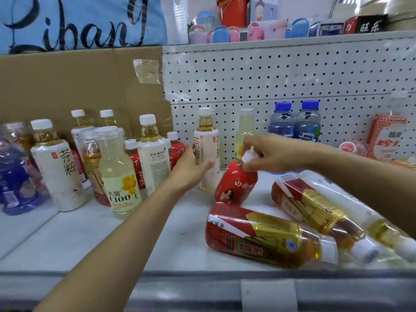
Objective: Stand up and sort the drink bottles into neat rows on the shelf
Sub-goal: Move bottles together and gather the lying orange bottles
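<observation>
My left hand (191,168) grips an upright white-labelled tea bottle (207,140) at mid-shelf. My right hand (270,154) pinches the white cap of a small red bottle (235,183), which leans tilted on the shelf (135,239). Two red-and-gold tea bottles (265,237) (315,206) lie on their sides at the right, with a pale bottle (360,212) lying behind them. On the left stand several upright bottles: a yellow lemon drink (119,176), white tea bottles (56,165) and small red ones (135,163).
Two blue-capped bottles (295,122) stand against the pegboard back wall (270,75). A purple bottle (13,176) stands far left, orange-wrapped bottles (385,136) far right. Cardboard (67,86) backs the left rows. The shelf's front rail (202,289) runs below.
</observation>
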Available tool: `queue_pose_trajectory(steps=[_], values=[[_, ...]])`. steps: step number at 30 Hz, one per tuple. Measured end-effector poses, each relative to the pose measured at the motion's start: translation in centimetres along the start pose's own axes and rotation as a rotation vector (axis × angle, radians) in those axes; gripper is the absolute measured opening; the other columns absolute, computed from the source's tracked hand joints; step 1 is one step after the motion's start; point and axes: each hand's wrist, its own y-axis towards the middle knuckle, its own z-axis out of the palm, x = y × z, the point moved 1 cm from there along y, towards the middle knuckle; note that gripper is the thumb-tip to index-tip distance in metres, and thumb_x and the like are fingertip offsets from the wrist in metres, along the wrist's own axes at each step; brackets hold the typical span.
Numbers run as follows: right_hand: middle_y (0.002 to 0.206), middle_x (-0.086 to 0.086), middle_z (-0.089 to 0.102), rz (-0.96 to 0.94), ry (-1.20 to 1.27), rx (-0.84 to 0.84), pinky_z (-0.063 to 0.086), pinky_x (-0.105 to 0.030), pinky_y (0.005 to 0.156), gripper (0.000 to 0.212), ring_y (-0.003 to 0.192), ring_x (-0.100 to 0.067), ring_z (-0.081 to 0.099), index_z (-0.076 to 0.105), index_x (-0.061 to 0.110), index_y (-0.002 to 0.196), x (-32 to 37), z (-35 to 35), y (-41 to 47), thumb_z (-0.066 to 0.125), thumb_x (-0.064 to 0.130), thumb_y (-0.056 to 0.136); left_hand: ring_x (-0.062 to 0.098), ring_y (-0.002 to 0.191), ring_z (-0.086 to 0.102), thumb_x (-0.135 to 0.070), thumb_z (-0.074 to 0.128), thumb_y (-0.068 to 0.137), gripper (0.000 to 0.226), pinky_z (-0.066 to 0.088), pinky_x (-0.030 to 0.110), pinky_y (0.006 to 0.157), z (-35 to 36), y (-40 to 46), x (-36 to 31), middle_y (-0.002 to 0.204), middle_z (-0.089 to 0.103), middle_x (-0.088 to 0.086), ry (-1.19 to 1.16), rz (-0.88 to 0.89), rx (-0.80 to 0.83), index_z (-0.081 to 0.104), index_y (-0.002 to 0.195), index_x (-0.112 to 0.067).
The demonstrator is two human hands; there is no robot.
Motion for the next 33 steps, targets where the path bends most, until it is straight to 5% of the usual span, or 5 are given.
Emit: queue_pose_trajectory(steps=[8, 16, 21, 29, 33], values=[[0.128, -0.008, 0.058, 0.069, -0.005, -0.146, 0.049, -0.034, 0.084, 0.043, 0.104, -0.022, 0.058, 0.049, 0.019, 0.133, -0.5, 1.3, 3.4, 0.063, 0.03, 0.093, 0.013, 0.144, 0.031, -0.045, 0.059, 0.093, 0.075, 0.03, 0.045, 0.118, -0.3, -4.3, -0.4, 0.16, 0.028, -0.004, 0.115, 0.14, 0.087, 0.019, 0.155, -0.029], [0.117, -0.001, 0.064, 0.093, 0.146, -0.174, 0.05, -0.03, 0.087, 0.058, 0.1, -0.013, 0.061, 0.035, 0.026, 0.148, -0.7, 2.4, -1.5, 0.058, 0.028, 0.096, -0.001, 0.123, 0.047, -0.046, 0.059, 0.093, 0.054, 0.038, 0.026, 0.107, 1.4, -8.9, -3.7, 0.142, 0.053, -0.011, 0.343, 0.412, 0.319, 0.047, 0.142, -0.028], [0.136, 0.003, 0.054, 0.125, 0.104, -0.104, 0.046, -0.032, 0.099, 0.057, 0.118, -0.012, 0.053, 0.041, 0.032, 0.144, -1.3, 2.9, -7.8, 0.062, 0.039, 0.091, 0.01, 0.119, 0.05, -0.065, 0.059, 0.084, 0.071, 0.045, 0.035, 0.1, 4.2, -11.3, -5.2, 0.137, 0.054, -0.008, 0.759, 0.577, 0.529, 0.043, 0.143, -0.029], [0.133, 0.005, 0.047, 0.249, 0.122, -0.116, 0.041, -0.015, 0.071, 0.055, 0.104, -0.009, 0.049, 0.039, 0.029, 0.144, -4.3, 3.5, -14.1, 0.059, 0.036, 0.094, 0.0, 0.097, 0.045, -0.074, 0.071, 0.066, 0.074, 0.043, 0.027, 0.084, 5.7, -11.1, -5.3, 0.12, 0.059, -0.017, 0.819, 0.608, 0.462, 0.049, 0.128, -0.04], [0.143, 0.005, 0.041, 0.276, 0.127, -0.181, 0.045, -0.032, 0.095, 0.056, 0.113, -0.009, 0.047, 0.035, 0.031, 0.146, -5.2, 4.5, -16.3, 0.056, 0.04, 0.094, 0.007, 0.101, 0.056, -0.075, 0.072, 0.062, 0.077, 0.048, 0.029, 0.087, 5.2, -11.5, -4.5, 0.116, 0.06, -0.015, 0.691, 0.557, 0.316, 0.053, 0.126, -0.037]])
